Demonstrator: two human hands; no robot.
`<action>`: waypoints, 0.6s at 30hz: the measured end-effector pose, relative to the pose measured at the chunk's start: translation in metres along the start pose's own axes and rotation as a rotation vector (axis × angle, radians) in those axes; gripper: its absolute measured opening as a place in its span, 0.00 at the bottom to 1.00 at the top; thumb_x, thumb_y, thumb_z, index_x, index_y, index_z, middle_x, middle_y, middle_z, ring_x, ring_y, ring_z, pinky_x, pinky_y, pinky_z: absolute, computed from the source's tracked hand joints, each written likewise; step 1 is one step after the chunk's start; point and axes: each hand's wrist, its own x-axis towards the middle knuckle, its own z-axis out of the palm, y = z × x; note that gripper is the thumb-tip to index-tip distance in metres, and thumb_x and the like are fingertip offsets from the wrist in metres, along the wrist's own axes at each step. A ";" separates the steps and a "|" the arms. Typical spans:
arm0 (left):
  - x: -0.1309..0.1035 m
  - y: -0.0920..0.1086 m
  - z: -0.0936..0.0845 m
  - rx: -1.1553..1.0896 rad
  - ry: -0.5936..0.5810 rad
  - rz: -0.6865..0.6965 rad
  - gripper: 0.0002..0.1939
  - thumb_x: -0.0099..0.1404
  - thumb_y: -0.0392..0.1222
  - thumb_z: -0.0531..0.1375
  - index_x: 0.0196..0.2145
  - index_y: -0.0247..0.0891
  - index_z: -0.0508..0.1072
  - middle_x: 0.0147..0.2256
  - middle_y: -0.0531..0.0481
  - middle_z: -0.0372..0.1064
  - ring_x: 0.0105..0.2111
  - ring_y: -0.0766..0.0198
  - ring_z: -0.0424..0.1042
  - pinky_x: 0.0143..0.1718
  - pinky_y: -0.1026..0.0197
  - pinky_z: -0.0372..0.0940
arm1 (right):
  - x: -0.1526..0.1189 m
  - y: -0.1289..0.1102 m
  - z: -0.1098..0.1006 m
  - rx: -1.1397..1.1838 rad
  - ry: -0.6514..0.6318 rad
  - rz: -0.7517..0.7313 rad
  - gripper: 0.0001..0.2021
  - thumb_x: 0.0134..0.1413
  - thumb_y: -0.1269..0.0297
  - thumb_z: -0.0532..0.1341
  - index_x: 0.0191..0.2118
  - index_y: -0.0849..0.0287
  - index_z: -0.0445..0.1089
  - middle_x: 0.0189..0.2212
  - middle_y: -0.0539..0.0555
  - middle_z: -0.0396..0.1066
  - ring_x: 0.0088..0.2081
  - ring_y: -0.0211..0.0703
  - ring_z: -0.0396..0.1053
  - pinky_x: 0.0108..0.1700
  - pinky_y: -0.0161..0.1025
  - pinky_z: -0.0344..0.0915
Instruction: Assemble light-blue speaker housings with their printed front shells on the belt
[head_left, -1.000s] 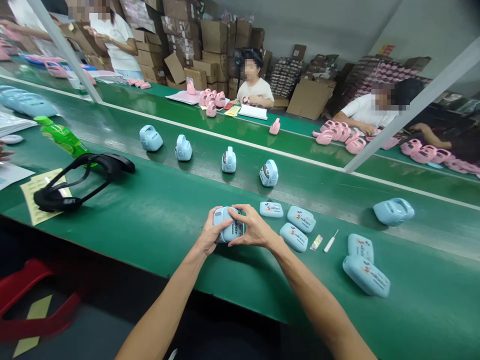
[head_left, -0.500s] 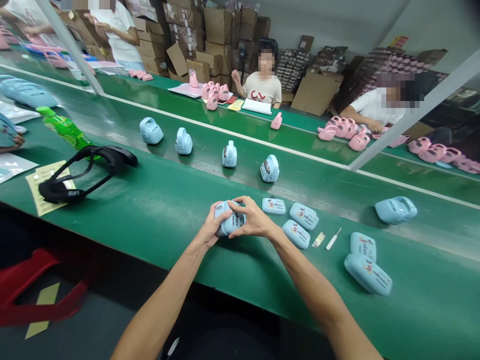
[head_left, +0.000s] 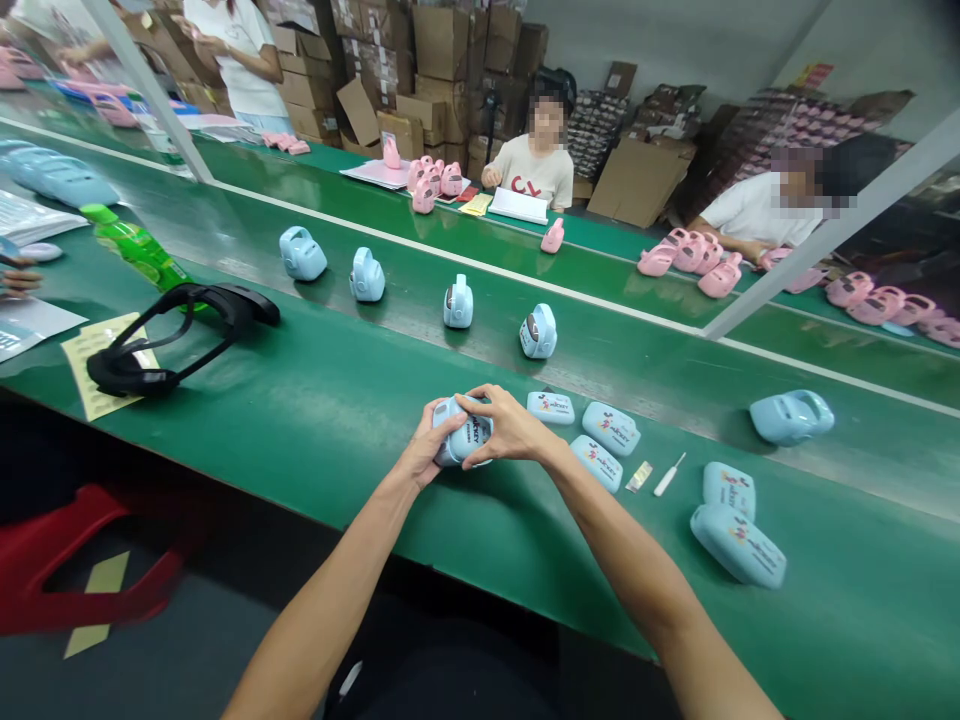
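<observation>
Both my hands grip one light-blue plastic case with Mickey lettering, just above the green table. My left hand wraps around its left side. From the right, my right hand clasps it with thumb below and fingers over the top. Right of my hands lie several light-blue printed covers, among them one cover beside a small sachet-like packet and a white-handled screwdriver. Farther right, a rounded blue case leans against another printed piece.
Blue handled cases, one nearest me, stand on the conveyor belt. At left are a black headset, a green bottle and a yellow sticker sheet. Co-workers sit opposite with pink cases. A red stool stands lower left.
My hands keep their hold on the blue case, nearly in place. The view has shifted slightly. The co-worker opposite has lowered a raised hand.
</observation>
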 end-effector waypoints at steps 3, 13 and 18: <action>0.002 -0.002 -0.002 -0.024 0.000 0.003 0.32 0.49 0.42 0.76 0.49 0.43 0.67 0.41 0.50 0.74 0.39 0.58 0.76 0.43 0.56 0.71 | 0.000 0.000 0.007 0.027 0.031 0.001 0.53 0.29 0.44 0.79 0.66 0.49 0.66 0.56 0.62 0.67 0.56 0.61 0.68 0.60 0.61 0.65; 0.003 -0.003 0.001 -0.043 0.037 0.014 0.32 0.46 0.40 0.76 0.46 0.44 0.67 0.38 0.54 0.74 0.37 0.59 0.77 0.43 0.55 0.73 | -0.006 0.001 0.023 0.135 0.091 0.039 0.56 0.26 0.46 0.80 0.67 0.50 0.64 0.61 0.63 0.65 0.63 0.63 0.63 0.65 0.61 0.60; 0.002 -0.004 0.000 -0.107 0.081 0.024 0.33 0.43 0.39 0.76 0.45 0.43 0.67 0.38 0.53 0.75 0.36 0.60 0.77 0.38 0.57 0.74 | -0.004 -0.006 0.029 0.181 0.064 0.082 0.57 0.28 0.46 0.80 0.68 0.50 0.62 0.65 0.63 0.61 0.65 0.62 0.60 0.67 0.61 0.58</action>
